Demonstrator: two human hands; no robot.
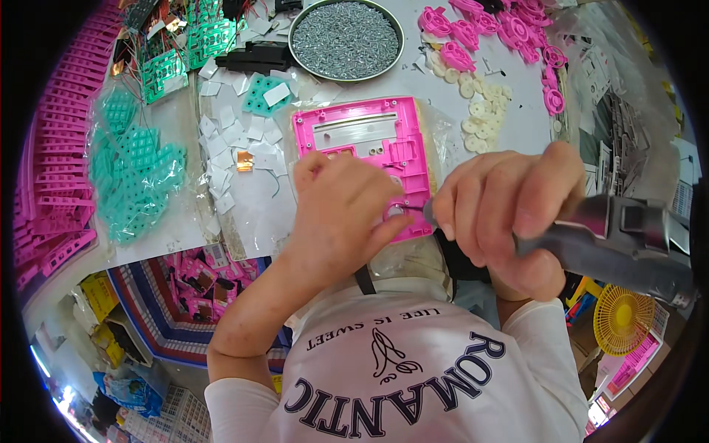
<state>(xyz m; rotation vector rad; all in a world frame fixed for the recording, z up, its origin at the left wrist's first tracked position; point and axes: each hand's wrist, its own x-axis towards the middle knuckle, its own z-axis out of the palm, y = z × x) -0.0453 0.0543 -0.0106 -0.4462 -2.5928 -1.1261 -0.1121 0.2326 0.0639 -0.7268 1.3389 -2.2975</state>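
A pink plastic casing [410, 151] lies on the table in front of me, its hollow inside facing up, with a silvery strip near its far edge. My left hand [347, 210] bends over its near part. Thumb and forefinger close around a small white round piece [396, 211] inside the casing; the other fingertips are hidden behind the hand. My right hand [509, 214] is wrapped around a grey and black power screwdriver [598, 240], held nearly level. Its thin tip points left into the casing, close to the left fingers.
A round metal tray [401, 46] full of small screws stands at the far middle. Teal keypads [136, 177], white paper squares [221, 155] and green circuit boards [164, 75] lie left. Pink parts [465, 35] and cream discs [484, 111] lie right. Pink casings [70, 148] are stacked far left.
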